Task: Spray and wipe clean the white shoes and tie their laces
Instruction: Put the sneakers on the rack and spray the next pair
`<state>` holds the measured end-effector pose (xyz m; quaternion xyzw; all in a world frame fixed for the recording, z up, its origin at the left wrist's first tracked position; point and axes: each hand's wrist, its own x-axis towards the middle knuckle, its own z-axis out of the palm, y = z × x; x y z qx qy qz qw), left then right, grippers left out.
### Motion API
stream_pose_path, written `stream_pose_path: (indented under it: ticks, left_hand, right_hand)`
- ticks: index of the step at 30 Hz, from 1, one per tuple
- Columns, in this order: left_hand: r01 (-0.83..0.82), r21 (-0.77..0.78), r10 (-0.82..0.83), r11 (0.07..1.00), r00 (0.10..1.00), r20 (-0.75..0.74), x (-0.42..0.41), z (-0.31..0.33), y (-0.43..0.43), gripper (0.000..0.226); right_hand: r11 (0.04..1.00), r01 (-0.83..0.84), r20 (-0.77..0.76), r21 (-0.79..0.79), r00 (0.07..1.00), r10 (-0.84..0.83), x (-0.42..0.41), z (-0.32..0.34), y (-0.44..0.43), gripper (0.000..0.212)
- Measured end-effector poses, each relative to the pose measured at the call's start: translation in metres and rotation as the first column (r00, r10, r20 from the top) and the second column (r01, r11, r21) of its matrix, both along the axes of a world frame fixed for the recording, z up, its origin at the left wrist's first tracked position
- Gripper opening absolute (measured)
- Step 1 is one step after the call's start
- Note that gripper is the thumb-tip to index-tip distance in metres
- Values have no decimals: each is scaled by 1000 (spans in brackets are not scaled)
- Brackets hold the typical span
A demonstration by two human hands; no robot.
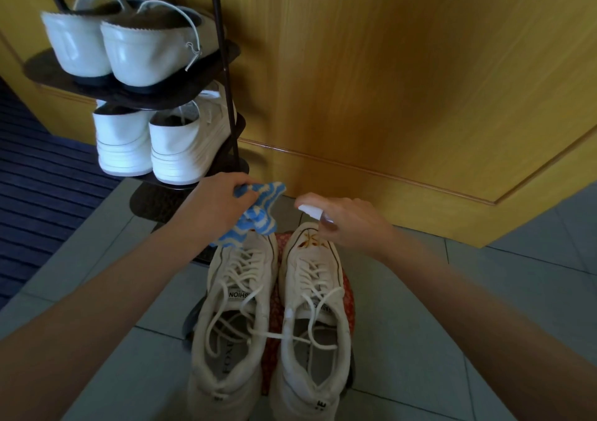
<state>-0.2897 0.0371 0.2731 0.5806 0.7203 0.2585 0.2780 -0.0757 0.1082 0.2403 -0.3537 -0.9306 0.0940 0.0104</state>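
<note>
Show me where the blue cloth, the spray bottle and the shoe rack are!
blue cloth [258, 218]: head view, on its striped middle fold.
spray bottle [308, 210]: head view, on its white nozzle.
shoe rack [38, 67]: head view, on the bare left rim of its top shelf.

Cream-tinged white shoes [319, 259] side by side, laces [245, 268] loose, untied
</note>
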Motion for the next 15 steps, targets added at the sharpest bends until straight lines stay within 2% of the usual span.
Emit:
stream_pose_path:
  ticks: [7,10,15]
  left_hand:
    - [-11,19,10,1000,1000,24,-2,1,0,26]
    - [-8,25,7,1000,1000,18,-3,0,0,27]
    - [-15,21,14,1000,1000,24,-1,0,0,27]
  right_hand:
    - [996,85,-63,10,994,-85,20,-8,-5,38]
    - [984,177,-125,-34,976,-179,35,-10,-10,39]
    - [976,201,-207,-80,955,-214,46,-22,-20,43]
